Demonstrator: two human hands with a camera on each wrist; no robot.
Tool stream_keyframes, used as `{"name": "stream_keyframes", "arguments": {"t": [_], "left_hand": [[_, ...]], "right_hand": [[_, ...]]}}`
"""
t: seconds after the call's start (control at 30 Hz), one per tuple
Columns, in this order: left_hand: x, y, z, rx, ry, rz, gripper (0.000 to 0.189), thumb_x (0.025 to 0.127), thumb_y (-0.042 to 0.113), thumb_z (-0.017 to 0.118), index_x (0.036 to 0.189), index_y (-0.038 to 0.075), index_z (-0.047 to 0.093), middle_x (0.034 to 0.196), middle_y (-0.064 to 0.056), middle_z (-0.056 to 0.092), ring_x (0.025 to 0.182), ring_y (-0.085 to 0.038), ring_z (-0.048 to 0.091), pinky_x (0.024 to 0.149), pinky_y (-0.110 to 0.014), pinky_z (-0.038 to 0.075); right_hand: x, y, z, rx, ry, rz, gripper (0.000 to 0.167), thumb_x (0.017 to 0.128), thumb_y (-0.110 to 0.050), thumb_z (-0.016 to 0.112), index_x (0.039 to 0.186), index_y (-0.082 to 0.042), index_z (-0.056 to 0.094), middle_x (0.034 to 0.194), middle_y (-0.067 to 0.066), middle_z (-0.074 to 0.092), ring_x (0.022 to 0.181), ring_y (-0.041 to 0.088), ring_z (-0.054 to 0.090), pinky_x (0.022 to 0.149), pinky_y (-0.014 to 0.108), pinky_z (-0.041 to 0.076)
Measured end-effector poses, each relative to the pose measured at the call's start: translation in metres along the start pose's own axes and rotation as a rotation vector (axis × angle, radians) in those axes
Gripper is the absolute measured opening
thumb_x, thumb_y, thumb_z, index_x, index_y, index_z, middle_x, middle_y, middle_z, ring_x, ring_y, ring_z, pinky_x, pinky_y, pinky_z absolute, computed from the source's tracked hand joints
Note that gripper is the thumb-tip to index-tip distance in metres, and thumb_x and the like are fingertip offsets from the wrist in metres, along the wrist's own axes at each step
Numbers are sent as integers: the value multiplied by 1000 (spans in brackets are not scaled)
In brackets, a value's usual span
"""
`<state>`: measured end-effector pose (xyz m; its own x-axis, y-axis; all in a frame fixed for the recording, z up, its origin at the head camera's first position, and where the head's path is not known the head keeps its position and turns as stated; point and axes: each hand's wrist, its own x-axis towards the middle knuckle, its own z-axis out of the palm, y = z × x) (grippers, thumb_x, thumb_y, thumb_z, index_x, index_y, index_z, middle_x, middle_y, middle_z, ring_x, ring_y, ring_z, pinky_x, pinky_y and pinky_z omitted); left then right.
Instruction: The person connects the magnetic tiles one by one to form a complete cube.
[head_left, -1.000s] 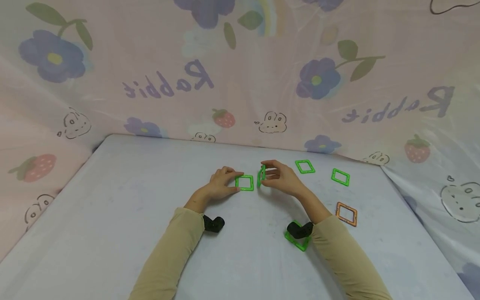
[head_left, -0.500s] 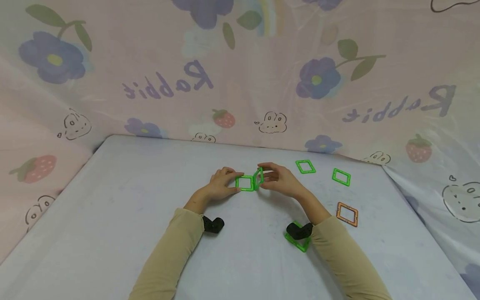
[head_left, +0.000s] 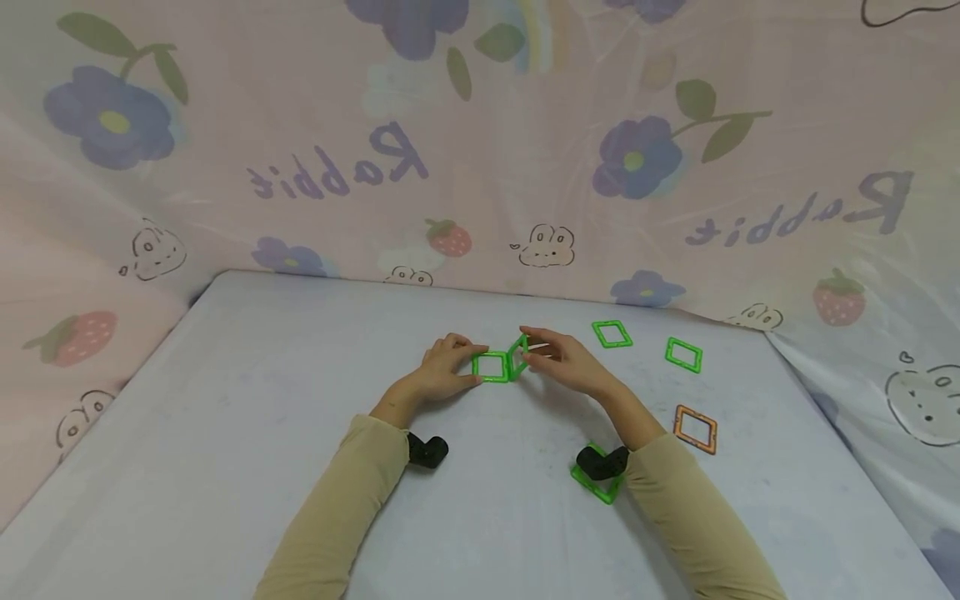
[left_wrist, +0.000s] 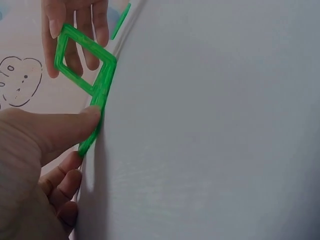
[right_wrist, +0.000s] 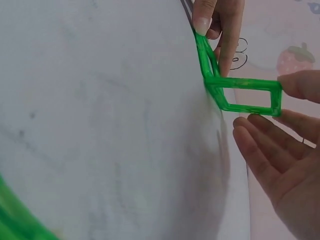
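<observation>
My left hand (head_left: pixel 442 368) holds a green square magnetic tile (head_left: pixel 492 353) flat on the table, thumb on its near edge and a finger on its far edge. A second green magnetic tile (head_left: pixel 513 367) stands tilted up at the flat one's right side, leaning right. Their edges meet in the right wrist view, where the raised tile (right_wrist: pixel 245 82) joins the flat tile (right_wrist: pixel 203 60). My right hand (head_left: pixel 566 360) pinches the raised tile's outer end between thumb and finger, the other fingers spread below it.
Two green tiles lie at the back right, one nearer (head_left: pixel 612 334) and one farther right (head_left: pixel 683 355). An orange tile (head_left: pixel 695 429) lies in front of them. Another green tile (head_left: pixel 596 486) is partly hidden under the black right wrist camera (head_left: pixel 600 462). A printed curtain (head_left: pixel 480 167) closes off the back.
The right hand has brought its tile left until its edge meets the flat tile, and the tile now leans outward to the right. The left hand has stayed in place.
</observation>
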<state>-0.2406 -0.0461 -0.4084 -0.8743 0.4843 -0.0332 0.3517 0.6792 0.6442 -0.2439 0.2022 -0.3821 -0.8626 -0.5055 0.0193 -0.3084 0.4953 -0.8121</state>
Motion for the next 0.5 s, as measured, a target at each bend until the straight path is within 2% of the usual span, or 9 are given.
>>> {"name": "stream_keyframes", "arguments": {"t": [0.3,0.5], "left_hand": [[2,1,6,-21,57,-26,53,89,23,68,138,12,52,134,-15,43,125,-31,37,106,-48,29],[1,7,6,1,105,-36,52,86,23,72,134,8,56,123,-14,48,115,-28,43,100,-44,36]], "right_hand": [[0,2,0,-28,69,20,51,96,-17,59,140,4,44,140,23,49,118,38,56,97,49,46],[1,0,0,-53,100,15,46,96,-19,59,137,1,51,134,20,56,116,36,59,97,48,46]]}}
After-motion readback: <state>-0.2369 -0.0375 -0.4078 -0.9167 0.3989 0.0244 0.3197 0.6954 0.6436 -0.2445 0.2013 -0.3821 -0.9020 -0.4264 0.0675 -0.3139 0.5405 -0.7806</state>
